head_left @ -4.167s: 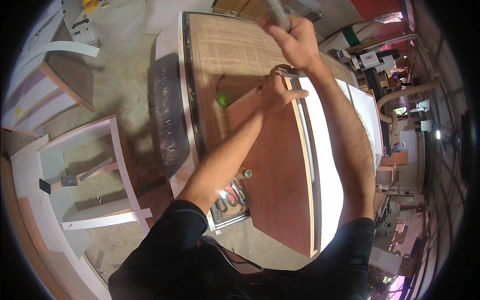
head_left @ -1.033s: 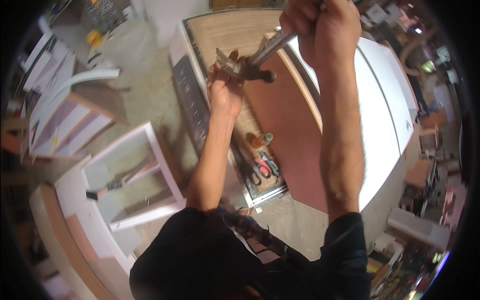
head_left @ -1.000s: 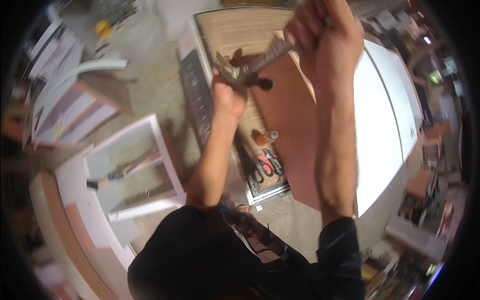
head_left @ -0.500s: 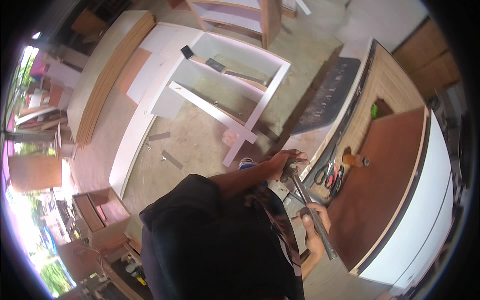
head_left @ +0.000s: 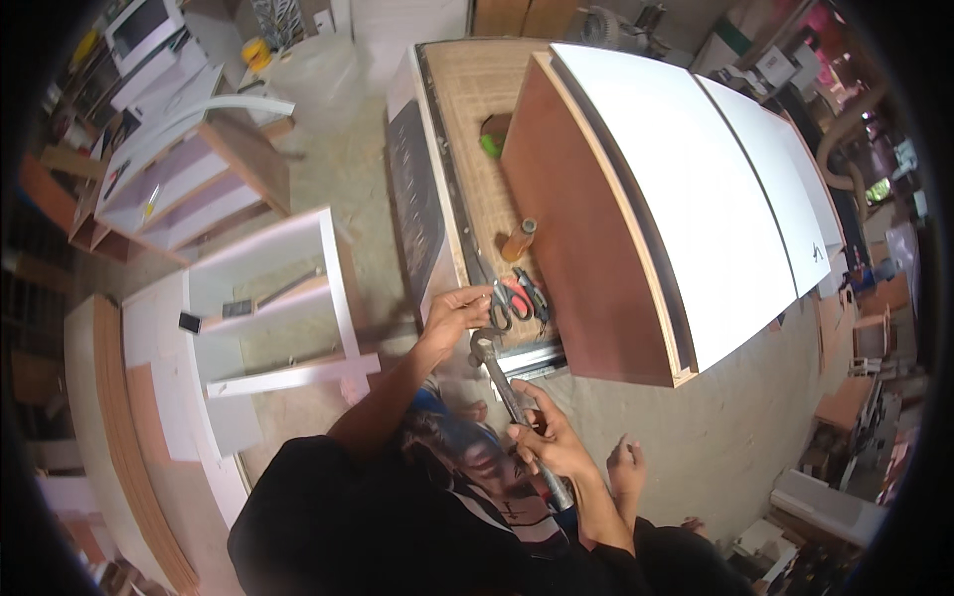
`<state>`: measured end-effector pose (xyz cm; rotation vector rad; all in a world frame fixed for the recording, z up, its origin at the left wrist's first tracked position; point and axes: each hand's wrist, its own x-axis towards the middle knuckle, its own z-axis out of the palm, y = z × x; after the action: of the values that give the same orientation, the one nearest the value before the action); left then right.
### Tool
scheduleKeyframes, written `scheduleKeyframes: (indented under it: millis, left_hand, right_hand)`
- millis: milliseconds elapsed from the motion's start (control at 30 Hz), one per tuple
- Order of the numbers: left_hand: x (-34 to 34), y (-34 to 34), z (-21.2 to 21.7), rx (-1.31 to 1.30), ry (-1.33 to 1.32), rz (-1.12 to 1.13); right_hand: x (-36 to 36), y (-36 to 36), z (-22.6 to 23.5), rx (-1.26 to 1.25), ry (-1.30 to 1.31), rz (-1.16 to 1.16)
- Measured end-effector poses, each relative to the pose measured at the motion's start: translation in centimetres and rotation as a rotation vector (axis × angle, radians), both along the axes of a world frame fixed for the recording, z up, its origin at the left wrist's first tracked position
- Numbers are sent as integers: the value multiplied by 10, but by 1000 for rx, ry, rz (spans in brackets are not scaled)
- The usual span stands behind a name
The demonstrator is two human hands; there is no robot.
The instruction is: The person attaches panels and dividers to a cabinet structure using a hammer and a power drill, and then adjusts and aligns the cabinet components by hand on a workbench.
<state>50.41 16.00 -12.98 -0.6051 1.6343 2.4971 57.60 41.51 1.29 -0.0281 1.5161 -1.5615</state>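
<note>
My right hand [head_left: 545,440] grips the handle of a metal claw hammer [head_left: 507,389]. It holds the hammer low in front of my body, with the head pointing up toward the bench edge. My left hand [head_left: 452,312] reaches to the near end of the workbench [head_left: 467,119], just above the hammer head. Its fingers are curled at the bench edge, and whether they pinch anything small is unclear. Red-handled scissors and pliers [head_left: 515,297] lie on the bench right beside that hand.
A large brown board with white panels [head_left: 686,189] lies across the bench. A small brown bottle [head_left: 518,239] and a green object [head_left: 490,146] sit beside it. White shelf units [head_left: 268,298] lie on the floor to the left, with a wooden cabinet [head_left: 189,169] behind them.
A second ago both hands were raised over the brown board with the hammer. They have since come down to the bench's near end, and the view has swung round.
</note>
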Motion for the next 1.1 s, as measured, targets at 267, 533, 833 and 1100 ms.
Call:
scheduleKeyframes:
  millis: [267,533,833,1100]
  left_hand:
    - [-227,-108,80,-204,458,140]
    - [-427,-149,136,-360,638,75]
    - [-491,-149,123,-414,763,-201]
    - [-493,-157,130,-519,757,-286]
  right_hand:
    - [-55,-61,5,-273,265,-399]
    - [-126,-141,-20,-33,204,-610]
    - [-132,-168,-42,139,221,-683]
    - [-158,-173,-42,277,253,-616]
